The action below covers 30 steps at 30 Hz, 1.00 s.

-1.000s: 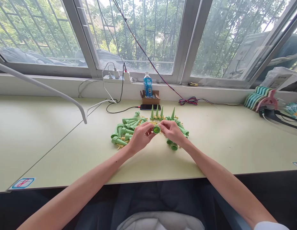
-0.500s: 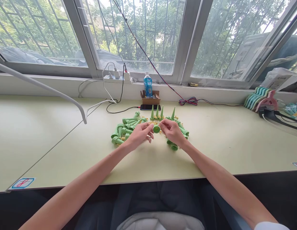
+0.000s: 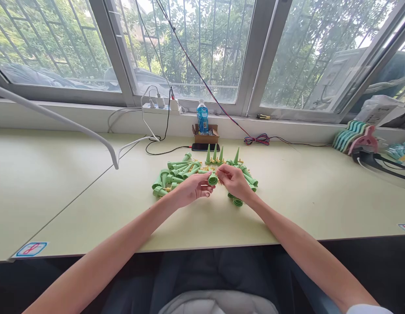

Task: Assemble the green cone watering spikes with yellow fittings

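My left hand (image 3: 194, 188) is closed on a green plastic watering spike (image 3: 212, 179), its round open end facing me. Close beside it, the pinched fingers of my right hand (image 3: 233, 179) meet at the spike's right side; whatever they hold is too small to make out. A heap of green spikes (image 3: 176, 172) with yellow valve pieces lies left of my hands. More spikes (image 3: 237, 202) are partly hidden under and behind my right hand. Behind the hands, several pointed spikes (image 3: 214, 153) stand upright, with small yellow parts around their bases.
Toward the window lie a phone (image 3: 205, 147) and a small cardboard box (image 3: 206, 138) holding a blue-labelled bottle (image 3: 202, 117). A coiled cable (image 3: 257, 139) rests right of them. A white bent rod (image 3: 91, 133) crosses the left side. Hangers (image 3: 354, 136) sit far right.
The spike in my left hand has tipped, its open end now turned lower, and the left fingers have curled in more. My right hand stays almost in place.
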### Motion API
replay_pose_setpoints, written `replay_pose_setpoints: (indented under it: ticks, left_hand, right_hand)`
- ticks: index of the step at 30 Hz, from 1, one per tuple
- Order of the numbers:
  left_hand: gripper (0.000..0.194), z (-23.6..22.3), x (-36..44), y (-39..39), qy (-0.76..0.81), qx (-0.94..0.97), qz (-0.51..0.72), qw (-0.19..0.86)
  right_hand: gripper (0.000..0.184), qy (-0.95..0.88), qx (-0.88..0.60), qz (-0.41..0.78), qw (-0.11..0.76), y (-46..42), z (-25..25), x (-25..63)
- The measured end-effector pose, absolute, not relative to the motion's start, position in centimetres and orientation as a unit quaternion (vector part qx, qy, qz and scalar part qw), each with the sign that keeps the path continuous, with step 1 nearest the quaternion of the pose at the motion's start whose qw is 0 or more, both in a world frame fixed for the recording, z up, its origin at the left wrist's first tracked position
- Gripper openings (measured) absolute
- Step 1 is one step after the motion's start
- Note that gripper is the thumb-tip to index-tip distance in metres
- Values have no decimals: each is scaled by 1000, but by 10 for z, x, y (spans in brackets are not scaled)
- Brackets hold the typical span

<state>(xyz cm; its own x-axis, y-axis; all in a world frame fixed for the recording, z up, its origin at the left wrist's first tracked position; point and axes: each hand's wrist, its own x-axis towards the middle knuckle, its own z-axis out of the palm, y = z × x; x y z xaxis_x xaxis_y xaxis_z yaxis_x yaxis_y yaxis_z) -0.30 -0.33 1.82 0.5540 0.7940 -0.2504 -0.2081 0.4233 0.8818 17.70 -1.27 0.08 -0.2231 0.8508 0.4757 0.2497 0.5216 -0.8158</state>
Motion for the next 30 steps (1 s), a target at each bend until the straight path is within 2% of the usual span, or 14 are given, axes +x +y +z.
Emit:
replay_pose_setpoints:
  ticks: [11, 16, 22, 30]
  left_hand:
    - [17, 10, -5, 1, 352, 449, 343, 746]
    - [22, 10, -6, 1, 343, 494, 340, 723]
    - [31, 11, -5, -3, 322, 602, 365, 633]
    - [35, 8, -2, -5, 344, 716, 395, 461]
  right_hand:
    - [31, -722, -384, 308, 486, -11, -1, 177]
    - [32, -720, -391, 313, 479, -11, -1, 177]
    - [31, -715, -388, 330, 478, -11, 0, 177]
    - [33, -715, -397, 324, 475, -11, 1, 178]
